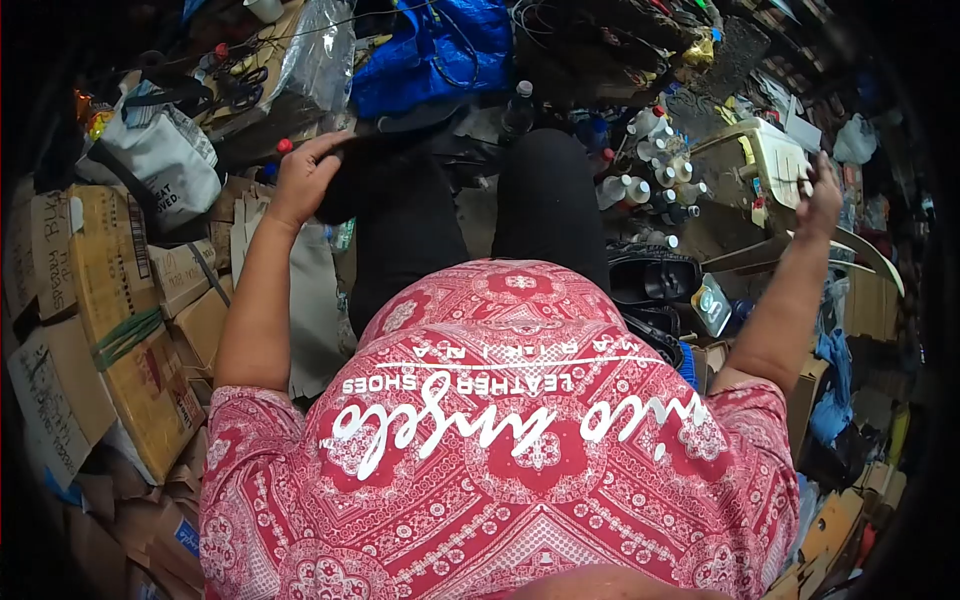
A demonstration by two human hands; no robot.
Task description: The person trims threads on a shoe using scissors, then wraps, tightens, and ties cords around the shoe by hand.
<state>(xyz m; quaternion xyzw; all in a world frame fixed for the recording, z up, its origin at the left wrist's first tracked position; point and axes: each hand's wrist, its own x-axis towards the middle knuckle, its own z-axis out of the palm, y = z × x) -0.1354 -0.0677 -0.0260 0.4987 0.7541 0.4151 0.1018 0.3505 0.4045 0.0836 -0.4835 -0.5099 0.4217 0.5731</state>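
My left hand (305, 178) is beside my left knee, its thumb and fingers closed round the edge of a black piece (347, 188). Against my dark trousers its outline is hard to make out. A long, dark, sole-shaped piece (425, 118) lies just beyond the knee. Out to the right, my right hand (820, 200) is raised with its fingers loosely apart, slightly blurred, and I see nothing in it. The nearest thing to it is a cream plastic seat (775, 165). Black shoes (655, 278) lie by my right thigh.
Several bottles with white caps (660, 165) stand right of my knees. A blue bag (435, 55) lies ahead. Cardboard boxes (130, 310) and a white tote bag (165, 155) crowd the left side. Blue plastic (832, 385) and mixed scraps are at the right.
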